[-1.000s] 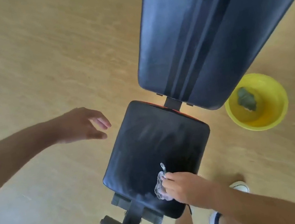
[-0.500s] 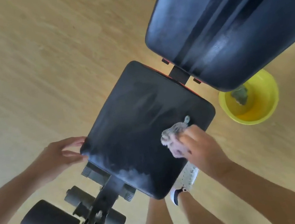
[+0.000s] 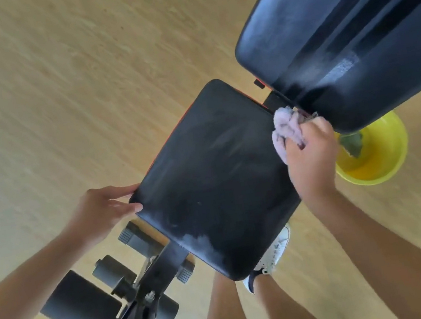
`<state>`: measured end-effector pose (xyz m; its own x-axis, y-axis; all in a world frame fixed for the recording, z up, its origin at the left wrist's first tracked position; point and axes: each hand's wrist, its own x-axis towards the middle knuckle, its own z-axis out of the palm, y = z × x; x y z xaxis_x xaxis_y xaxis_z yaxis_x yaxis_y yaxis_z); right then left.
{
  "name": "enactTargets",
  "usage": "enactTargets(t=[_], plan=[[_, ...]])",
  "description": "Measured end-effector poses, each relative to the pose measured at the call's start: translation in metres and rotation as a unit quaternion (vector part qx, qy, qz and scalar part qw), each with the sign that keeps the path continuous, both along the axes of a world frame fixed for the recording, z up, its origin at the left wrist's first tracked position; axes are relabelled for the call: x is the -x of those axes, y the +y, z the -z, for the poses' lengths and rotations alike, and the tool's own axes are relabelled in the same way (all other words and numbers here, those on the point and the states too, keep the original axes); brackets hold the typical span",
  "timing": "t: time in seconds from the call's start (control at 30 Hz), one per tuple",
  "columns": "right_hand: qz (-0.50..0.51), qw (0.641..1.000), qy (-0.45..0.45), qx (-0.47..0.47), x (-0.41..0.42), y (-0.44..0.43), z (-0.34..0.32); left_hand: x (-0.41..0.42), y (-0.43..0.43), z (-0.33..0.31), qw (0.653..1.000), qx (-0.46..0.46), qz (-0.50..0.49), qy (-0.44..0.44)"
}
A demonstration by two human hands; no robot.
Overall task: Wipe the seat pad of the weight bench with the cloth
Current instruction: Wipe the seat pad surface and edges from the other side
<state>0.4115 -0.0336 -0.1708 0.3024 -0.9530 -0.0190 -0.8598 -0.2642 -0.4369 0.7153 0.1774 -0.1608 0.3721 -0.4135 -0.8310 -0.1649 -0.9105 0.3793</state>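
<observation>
The black seat pad (image 3: 214,175) of the weight bench fills the middle of the head view, streaked with pale smears and a whitish patch near its front edge. My right hand (image 3: 312,156) is closed around a bunched pale pink cloth (image 3: 283,127) and presses it on the pad's far right corner, next to the backrest hinge. My left hand (image 3: 103,208) grips the pad's left edge, thumb on top and fingers along the side.
The black backrest pad (image 3: 348,25) rises at the upper right. A yellow basin (image 3: 379,159) holding a dark rag sits on the wooden floor right of the bench. Foam leg rollers (image 3: 81,309) and the frame stand at the lower left. My white shoe (image 3: 275,251) is under the pad.
My right hand has swept the cloth from the pad's near edge up to its far right corner. My left hand came down from the air and took hold of the pad's left edge.
</observation>
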Motion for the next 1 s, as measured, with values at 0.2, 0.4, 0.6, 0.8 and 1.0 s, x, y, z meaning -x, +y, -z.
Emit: enactTargets(t=[0.2,0.4,0.6,0.8,1.0], plan=[[-0.574,0.816,0.010,-0.071,-0.020,0.146,0.009,0.002,-0.006,-0.004,1.000,-0.004,-0.002,-0.002],[-0.011,0.999,-0.044,0.021,-0.028,0.007,-0.001,0.006,-0.004,-0.006,1.000,0.007,-0.027,-0.009],[-0.576,0.815,-0.037,-0.058,-0.050,0.134,0.003,0.006,-0.006,-0.006,0.999,0.019,-0.030,-0.012],[-0.051,0.997,-0.040,-0.037,-0.071,0.014,0.005,0.003,-0.004,-0.002,0.999,0.016,-0.034,-0.010],[-0.647,0.759,-0.042,-0.059,-0.094,0.128,0.006,0.001,0.009,0.008,1.000,0.024,-0.002,-0.003]])
